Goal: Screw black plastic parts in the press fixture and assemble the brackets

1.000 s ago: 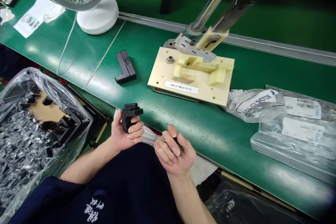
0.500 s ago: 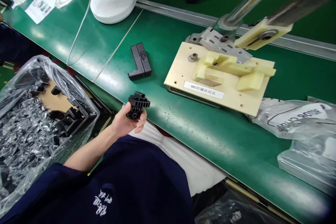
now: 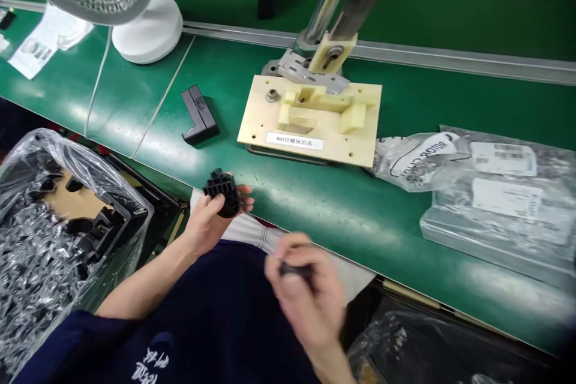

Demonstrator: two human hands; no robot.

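Near the bench's front edge, my left hand (image 3: pixel 209 219) grips a black ribbed plastic part (image 3: pixel 222 193), thumb on its near side and fingers behind it. Lower and to the right, my right hand (image 3: pixel 310 291) is closed around a small dark piece (image 3: pixel 296 270); motion blur hides its kind. On the bench beyond my left hand lies a black L-shaped plastic piece (image 3: pixel 198 114). To its right stands a cream-coloured fixture (image 3: pixel 294 139) with raised yellow blocks and a label, below a metal press arm (image 3: pixel 355 18).
At the left is a plastic-lined bin (image 3: pixel 130 216) of black parts and crumpled film. A white fan (image 3: pixel 148 27) and papers (image 3: pixel 38 48) occupy the bench's back left. Clear plastic bags (image 3: pixel 495 210) with labels lie right of the fixture. Another bag (image 3: pixel 432 342) sits below the edge.
My right hand has come into view from below, holding a small dark piece. The part in my left hand has turned. The camera view has shifted right.
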